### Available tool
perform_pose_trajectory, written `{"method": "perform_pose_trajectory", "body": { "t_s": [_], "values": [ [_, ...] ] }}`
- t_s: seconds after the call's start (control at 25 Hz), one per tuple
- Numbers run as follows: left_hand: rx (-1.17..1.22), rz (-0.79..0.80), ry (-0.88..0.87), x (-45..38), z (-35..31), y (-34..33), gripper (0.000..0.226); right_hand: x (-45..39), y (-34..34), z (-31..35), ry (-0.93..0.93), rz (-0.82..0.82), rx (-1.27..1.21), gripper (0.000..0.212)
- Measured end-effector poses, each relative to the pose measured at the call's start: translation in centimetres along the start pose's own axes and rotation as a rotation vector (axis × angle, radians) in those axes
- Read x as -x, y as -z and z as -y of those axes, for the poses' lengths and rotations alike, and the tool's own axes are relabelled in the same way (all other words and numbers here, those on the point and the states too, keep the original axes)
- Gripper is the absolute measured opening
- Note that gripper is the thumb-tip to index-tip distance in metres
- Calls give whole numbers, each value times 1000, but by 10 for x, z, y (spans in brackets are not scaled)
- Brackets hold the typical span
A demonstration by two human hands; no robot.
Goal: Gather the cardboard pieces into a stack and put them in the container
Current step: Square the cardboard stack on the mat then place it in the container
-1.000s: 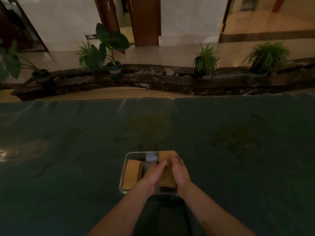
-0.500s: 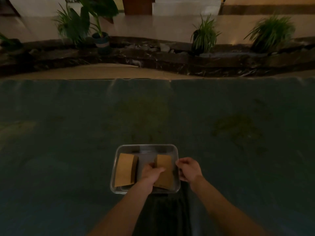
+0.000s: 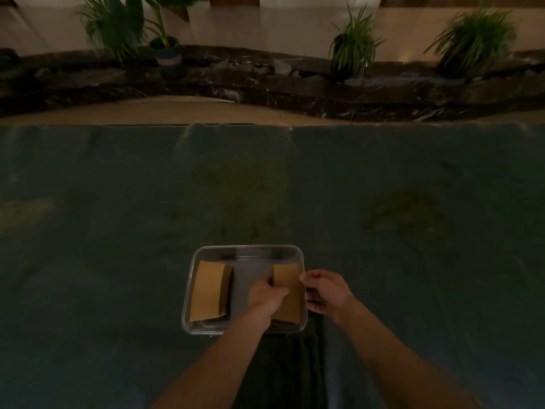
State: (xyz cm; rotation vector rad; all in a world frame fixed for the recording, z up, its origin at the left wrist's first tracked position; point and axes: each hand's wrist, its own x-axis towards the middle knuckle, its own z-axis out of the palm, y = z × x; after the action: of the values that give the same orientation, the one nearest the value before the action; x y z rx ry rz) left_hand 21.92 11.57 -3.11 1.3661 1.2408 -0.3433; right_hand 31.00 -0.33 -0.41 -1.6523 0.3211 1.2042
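A clear rectangular container sits on the dark green tablecloth near the table's front edge. Inside it, a brown cardboard stack lies on the left side. A second cardboard stack lies on the right side. My left hand is inside the container with its fingers closed on the left edge of the right stack. My right hand hovers just outside the container's right wall, fingers curled and apart, holding nothing.
The green-covered table stretches wide on all sides of the container. Beyond its far edge run a dark stone ledge and several potted plants. My dark trousers show below the table's front edge.
My right hand has let go of the right cardboard stack and moved out past the container's right wall. The stack now rests lower in the container under my left hand. The camera tilted down.
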Motion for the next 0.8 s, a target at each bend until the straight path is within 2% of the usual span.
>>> {"method": "perform_pose_trajectory", "body": {
  "t_s": [0.4,0.52,0.8],
  "values": [
    [-278,-40,-73,-8,0,-5,15,2,2,3,16,10,-6,16],
    [-362,-48,-93,-8,0,-9,24,3,1,3,27,0,-10,18],
    [-347,-31,-100,-1,-5,-7,22,6,2,0,95,-49,58,16]
  ]
}}
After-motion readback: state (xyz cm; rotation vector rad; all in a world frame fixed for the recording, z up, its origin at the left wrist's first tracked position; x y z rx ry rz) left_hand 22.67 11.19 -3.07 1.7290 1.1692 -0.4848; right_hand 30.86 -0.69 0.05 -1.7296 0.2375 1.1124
